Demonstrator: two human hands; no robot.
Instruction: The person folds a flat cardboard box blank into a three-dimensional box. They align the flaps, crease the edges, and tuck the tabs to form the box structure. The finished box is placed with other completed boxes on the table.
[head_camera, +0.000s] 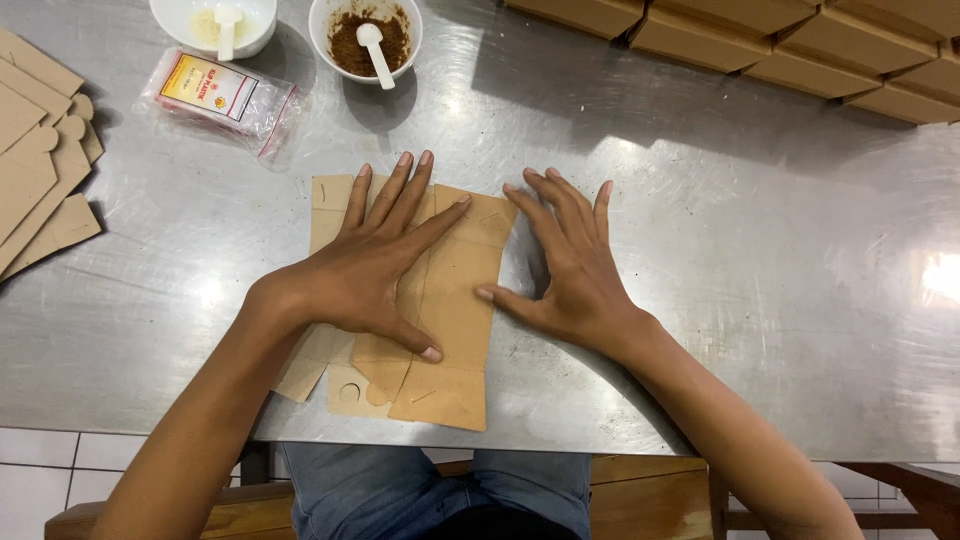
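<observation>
Bowls (365, 38) behind carton blank (455, 310)

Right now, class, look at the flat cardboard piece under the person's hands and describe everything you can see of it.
The cardboard piece is a brown, unfolded box blank, lying flat on the metal table near its front edge. It has long panels with crease lines, small flaps at both ends, slits, and a round hole in one lower flap. The left hand lies spread across its middle, pressing it down; the right hand rests on the table beside its right edge, the thumb touching that edge.

both hands (375, 270) (565, 265) flat on a folded cardboard blank (455, 300), steel table (750, 300)
</observation>
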